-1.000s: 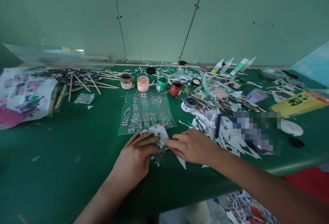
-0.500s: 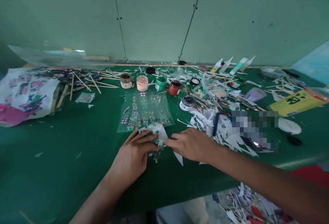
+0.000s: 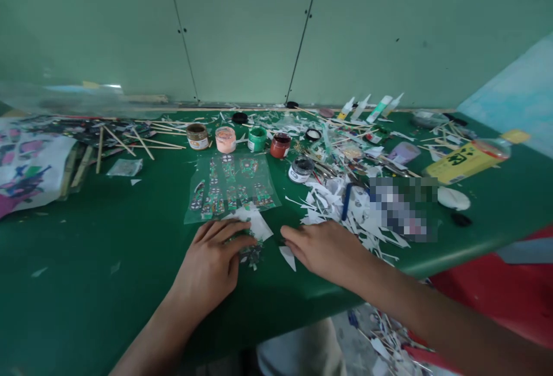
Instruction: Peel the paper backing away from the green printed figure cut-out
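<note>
My left hand [image 3: 210, 265] lies flat on the green table [image 3: 99, 249], fingers stretched out and pressing on a small patterned paper cut-out [image 3: 252, 254] with a white scrap [image 3: 258, 223] beside it. My right hand [image 3: 322, 247] rests knuckles up to the right of that cut-out, fingers curled loosely towards a white paper sliver [image 3: 288, 257]; nothing shows in its grip. Just beyond the hands lies a clear plastic sheet [image 3: 231, 188] bearing several patterned strips.
Small paint jars [image 3: 226, 139] stand in a row behind the plastic sheet. A heap of white paper scraps [image 3: 341, 203] spreads to the right, with glue tubes [image 3: 371, 108] and a yellow box [image 3: 464, 160] beyond. Wooden sticks [image 3: 129, 140] and printed sheets [image 3: 26, 168] lie at the left.
My right hand has pulled away from the cut-out to the right, opening a gap between the hands. The view has swung rightwards. My left hand stays pressed on the paper.
</note>
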A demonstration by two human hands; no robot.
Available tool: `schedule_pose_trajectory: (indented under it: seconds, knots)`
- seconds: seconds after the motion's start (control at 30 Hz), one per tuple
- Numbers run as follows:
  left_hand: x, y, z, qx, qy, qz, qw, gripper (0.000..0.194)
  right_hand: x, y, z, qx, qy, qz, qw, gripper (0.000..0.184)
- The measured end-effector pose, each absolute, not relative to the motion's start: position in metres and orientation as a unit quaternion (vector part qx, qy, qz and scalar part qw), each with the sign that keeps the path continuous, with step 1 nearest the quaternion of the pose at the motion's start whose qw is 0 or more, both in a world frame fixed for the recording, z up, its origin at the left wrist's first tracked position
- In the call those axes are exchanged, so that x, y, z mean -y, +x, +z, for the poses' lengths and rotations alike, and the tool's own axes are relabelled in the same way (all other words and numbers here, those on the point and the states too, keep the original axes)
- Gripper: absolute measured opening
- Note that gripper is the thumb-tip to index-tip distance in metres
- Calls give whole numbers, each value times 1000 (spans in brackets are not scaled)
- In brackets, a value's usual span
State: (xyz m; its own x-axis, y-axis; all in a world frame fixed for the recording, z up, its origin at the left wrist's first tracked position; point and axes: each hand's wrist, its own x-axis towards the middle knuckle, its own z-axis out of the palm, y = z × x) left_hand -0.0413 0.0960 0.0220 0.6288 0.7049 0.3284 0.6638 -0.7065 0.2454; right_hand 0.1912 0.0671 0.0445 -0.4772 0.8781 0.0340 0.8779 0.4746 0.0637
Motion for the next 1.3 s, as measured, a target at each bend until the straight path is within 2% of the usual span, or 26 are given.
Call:
schedule_pose_trajectory:
  seconds: [0.2, 0.4, 0.77, 1.07, 1.3]
  knots:
    - [-87, -32, 27, -380, 902, 207, -10, 27, -55, 195, 37, -802, 589, 15, -99, 21]
    - [-80, -25, 23, -378, 900, 215, -25, 27, -53, 189, 27, -805, 569, -30, -165, 19]
    - [-79, -27, 22, -385, 900, 204, 19, 27, -58, 184, 13, -801, 569, 4, -187, 21]
    - [-79, -26, 22, -380, 905, 191, 13, 35, -62, 175, 22, -818, 562, 46, -118, 22]
    - [-79, -25, 21, -388, 903, 183, 21, 35, -62, 178, 23, -827, 552, 46, -102, 22]
